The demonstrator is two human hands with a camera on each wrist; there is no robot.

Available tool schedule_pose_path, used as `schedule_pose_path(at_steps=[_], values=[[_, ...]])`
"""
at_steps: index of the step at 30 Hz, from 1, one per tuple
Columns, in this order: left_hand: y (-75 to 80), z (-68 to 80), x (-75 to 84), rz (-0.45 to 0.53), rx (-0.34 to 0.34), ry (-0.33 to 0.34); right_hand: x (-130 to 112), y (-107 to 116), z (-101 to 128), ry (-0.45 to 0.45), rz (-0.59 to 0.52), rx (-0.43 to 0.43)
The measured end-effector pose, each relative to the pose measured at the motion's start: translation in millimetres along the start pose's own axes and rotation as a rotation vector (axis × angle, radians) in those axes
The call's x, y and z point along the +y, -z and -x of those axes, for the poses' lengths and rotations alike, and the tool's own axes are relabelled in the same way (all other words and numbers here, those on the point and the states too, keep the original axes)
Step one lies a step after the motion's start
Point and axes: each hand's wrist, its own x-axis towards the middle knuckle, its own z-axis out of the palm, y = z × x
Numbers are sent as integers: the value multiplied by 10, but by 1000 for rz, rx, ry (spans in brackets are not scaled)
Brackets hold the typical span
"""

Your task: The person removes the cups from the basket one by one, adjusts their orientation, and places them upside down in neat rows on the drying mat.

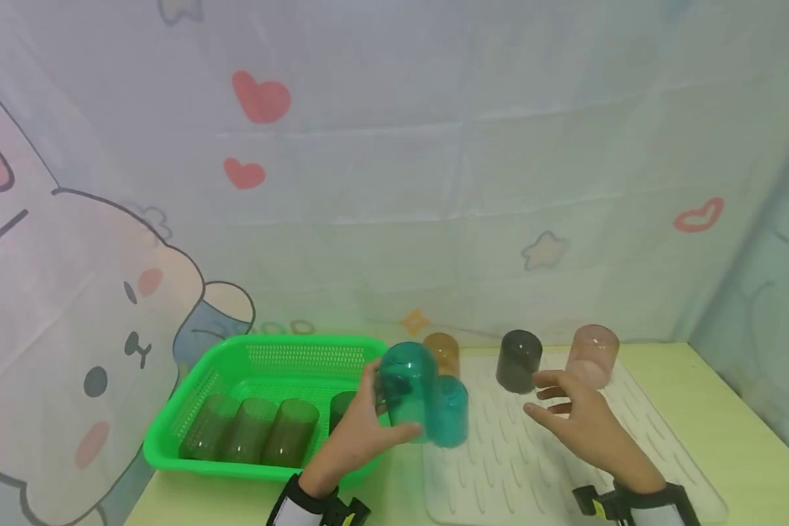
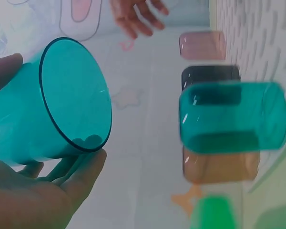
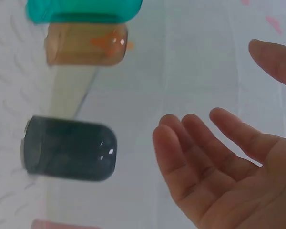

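My left hand (image 1: 363, 431) grips a teal see-through cup (image 1: 409, 391) in the air, thumb on one side and fingers on the other. Its open rim shows in the left wrist view. Just behind it, a second teal cup (image 1: 452, 418) stands upside down on a white ridged mat (image 1: 500, 467). An amber cup (image 1: 443, 351), partly hidden, a dark grey cup (image 1: 519, 361) and a pink cup (image 1: 594, 354) stand inverted along the mat's back. Over the mat, my right hand (image 1: 580, 418) hovers nearest the grey and pink cups, fingers loosely bent around nothing.
To the left sits a green plastic basket (image 1: 161, 431) with perforated walls, holding several dark see-through cups (image 1: 292, 432). Both mat and basket lie on a pale yellow-green table (image 1: 717, 409). Close behind hangs a printed cloth (image 1: 381, 161).
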Motion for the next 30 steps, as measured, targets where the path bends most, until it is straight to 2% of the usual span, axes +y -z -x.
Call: schedule_pose_path(at_steps=[4,9,16,21,30], values=[[-196,-29,-99,35,-13,-12,-153,-114,28,73,-87,15],[-393,-45,-223,23,8,8,-352,-285,17,177,-187,-10],[-541,-35,-351,20,0,26,-511,-486,-12,281,-237,-26],[-621,-39,-422,-39,-15,65,-563,-531,-8,290,-223,-21],[-688,-39,-433,-29,-19,28,-572,-584,11,223,-120,21]])
